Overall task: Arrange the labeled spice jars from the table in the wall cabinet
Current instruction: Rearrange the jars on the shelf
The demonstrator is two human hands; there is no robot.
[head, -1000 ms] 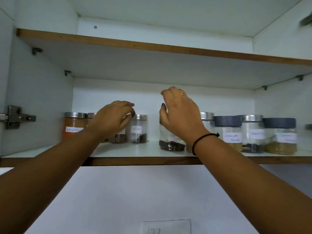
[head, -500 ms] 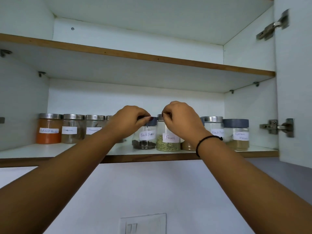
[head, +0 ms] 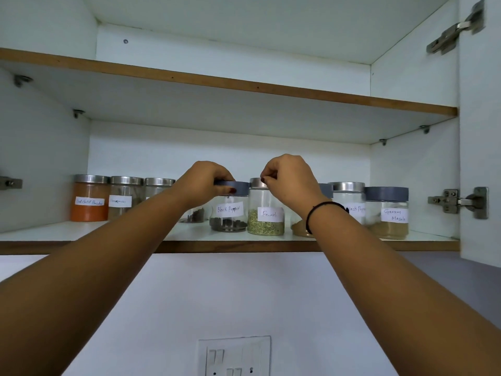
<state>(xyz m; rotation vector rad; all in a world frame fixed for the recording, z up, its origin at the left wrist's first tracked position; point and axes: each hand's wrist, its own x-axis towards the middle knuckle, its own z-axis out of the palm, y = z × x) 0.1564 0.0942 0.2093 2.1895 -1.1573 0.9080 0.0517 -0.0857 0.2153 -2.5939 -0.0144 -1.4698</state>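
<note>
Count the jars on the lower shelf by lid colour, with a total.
Silver-lid jars: 5
Grey-lid jars: 3
Lid-hidden jar, behind the left hand: 1
Total: 9

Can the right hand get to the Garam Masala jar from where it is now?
Probably yes. The Garam Masala jar stands near the front edge of the shelf with nothing before it, but the right hand pinches the lid of the Fennel jar and must let go first.
</note>
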